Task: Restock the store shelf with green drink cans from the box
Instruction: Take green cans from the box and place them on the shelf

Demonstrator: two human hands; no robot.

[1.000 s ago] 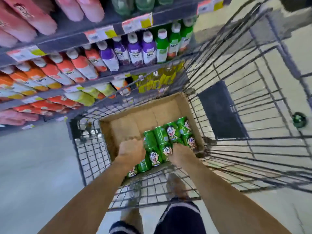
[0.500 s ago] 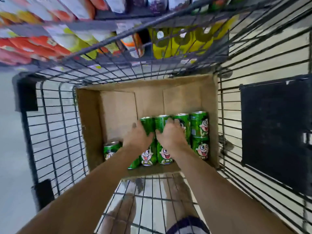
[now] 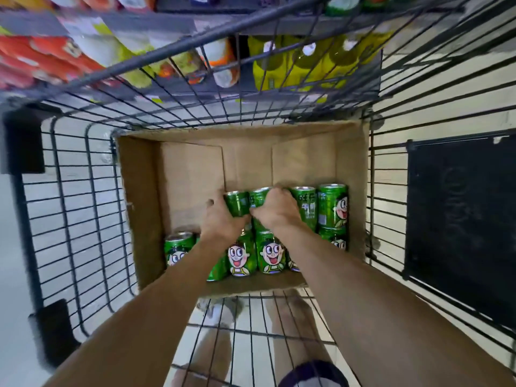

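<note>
Both hands curled tight, my left hand [image 3: 219, 222] round one green can [image 3: 237, 203], right hand [image 3: 276, 209] round its neighbour [image 3: 258, 197], mid-box [image 3: 192, 174].

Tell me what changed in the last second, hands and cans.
Both hands reached deeper into the box. The left hand now grips a green can; the right hand grips the next can. The other cans stayed put.
</note>
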